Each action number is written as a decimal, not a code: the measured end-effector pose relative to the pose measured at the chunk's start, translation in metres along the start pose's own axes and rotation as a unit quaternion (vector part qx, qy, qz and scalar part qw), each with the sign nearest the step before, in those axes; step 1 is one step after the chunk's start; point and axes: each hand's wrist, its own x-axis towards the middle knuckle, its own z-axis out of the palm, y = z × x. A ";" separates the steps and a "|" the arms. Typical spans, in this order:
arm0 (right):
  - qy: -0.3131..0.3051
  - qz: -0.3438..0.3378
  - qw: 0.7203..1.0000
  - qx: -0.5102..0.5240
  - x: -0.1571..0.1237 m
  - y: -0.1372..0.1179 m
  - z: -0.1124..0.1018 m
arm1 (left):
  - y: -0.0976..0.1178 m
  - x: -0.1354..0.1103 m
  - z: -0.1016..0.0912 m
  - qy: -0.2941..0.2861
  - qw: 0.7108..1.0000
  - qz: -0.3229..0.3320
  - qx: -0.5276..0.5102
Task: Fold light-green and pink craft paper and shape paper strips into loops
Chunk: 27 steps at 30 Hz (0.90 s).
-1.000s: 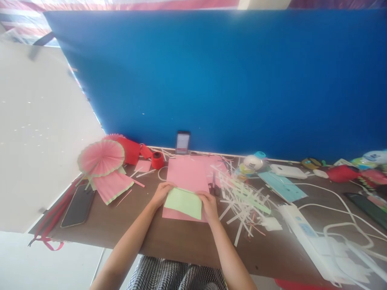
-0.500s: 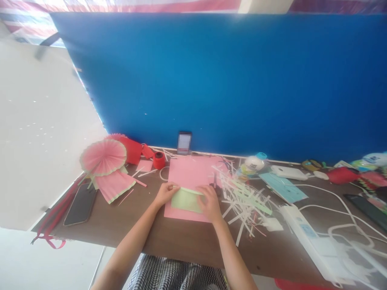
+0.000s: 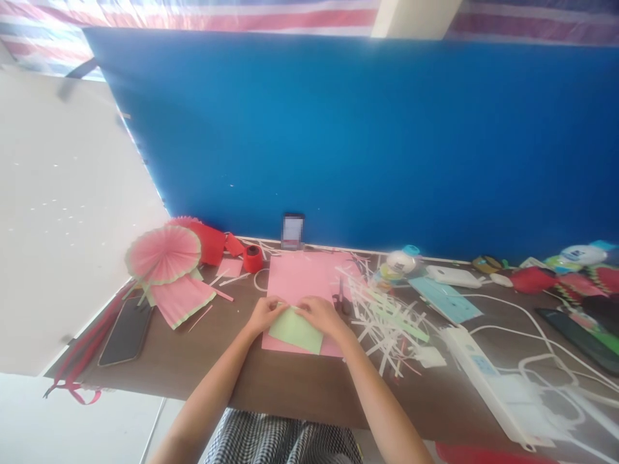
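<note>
A piece of light green paper [image 3: 297, 332] lies tilted over a larger pink sheet [image 3: 304, 274] on the brown table. At its upper left edge my left hand [image 3: 265, 314] pinches the green paper with closed fingers. My right hand [image 3: 318, 312] grips the same top edge, close to the left one, its fingertips pressed together on the paper. Just right of my right hand stand dark scissors [image 3: 341, 298], partly over the pink sheet. A heap of white and green paper strips [image 3: 391, 322] spreads beyond them.
Pink pleated paper fans [image 3: 164, 254] and a dark phone [image 3: 126, 332] lie on the left. A red tape roll [image 3: 253, 259] sits behind my left hand. A small phone [image 3: 293, 231] leans on the blue panel [image 3: 300, 129]. To the right are a white power strip [image 3: 486, 380] and cables.
My right hand has moved left along the green paper's top edge, nearer my left hand. The paper has turned, its right side now lower. The view has shifted slightly.
</note>
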 end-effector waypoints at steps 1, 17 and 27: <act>-0.001 -0.004 1.000 0.014 0.001 0.002 0.001 | 0.000 0.000 -0.001 -0.001 1.000 0.000 -0.004; -0.003 0.042 0.991 0.124 -0.012 0.015 0.004 | 0.000 0.002 -0.005 -0.051 0.990 -0.072 -0.109; 0.014 0.046 0.988 0.148 -0.023 0.028 0.002 | 0.002 0.006 -0.007 -0.027 0.989 -0.079 -0.122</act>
